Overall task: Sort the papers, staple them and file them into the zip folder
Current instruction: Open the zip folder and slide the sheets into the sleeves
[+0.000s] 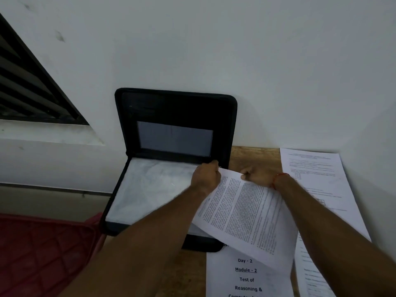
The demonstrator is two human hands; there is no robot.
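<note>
**Fingers of both hands hold one sheet by the folder**

The fingers (214, 166) of the left hand (204, 177) curl round the far edge of a printed sheet (246, 213). The right hand (257, 177) grips the same edge just beside it, fingers curled too. The sheet hangs bent in the air, its left part over the right side of the black folder (175, 108).

There is little room at the back. The folder lid leans on the white wall (214, 50). A paper (312, 166) on the right touches the wall too. Another paper (246, 275), headed "Day - 2", lies near the person.

A strip of the wood table (254, 156) shows between the folder and the right paper. A red cushion (42, 254) sits to the left. A dark window (25, 86) is up on the left.

The folder is open. Its lid has a grey pocket (174, 138). Its flat half looks white inside, paper or lining, hard to tell.
</note>
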